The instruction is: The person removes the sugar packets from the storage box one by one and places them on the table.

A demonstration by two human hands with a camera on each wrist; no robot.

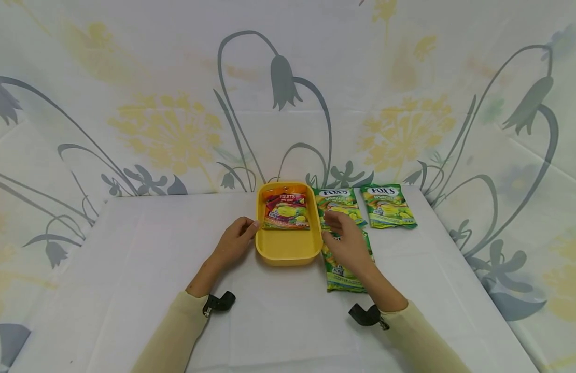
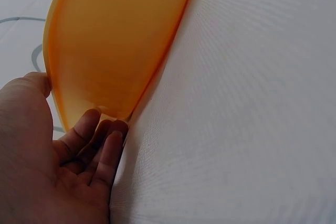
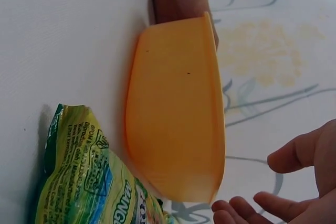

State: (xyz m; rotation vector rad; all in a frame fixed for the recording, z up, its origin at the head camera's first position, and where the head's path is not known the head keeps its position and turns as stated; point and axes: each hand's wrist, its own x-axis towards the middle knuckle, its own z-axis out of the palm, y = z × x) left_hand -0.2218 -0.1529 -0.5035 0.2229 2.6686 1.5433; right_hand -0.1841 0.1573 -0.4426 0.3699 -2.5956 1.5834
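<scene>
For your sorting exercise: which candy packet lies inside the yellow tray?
The red-and-orange plastic fruit candy packet; the three green packets lie on the white table beside the tray.

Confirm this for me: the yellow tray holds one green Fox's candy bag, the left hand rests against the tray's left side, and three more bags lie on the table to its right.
One detail is wrong. The bag in the yellow tray is the red fruits candy bag, not a green one, as the head view shows. The left hand does rest against the tray's left side, and three green candy bags do lie on the table to the right.

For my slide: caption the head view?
Left hand steadies yellow tray holding a candy bag; right hand hovers over green bags.
</scene>
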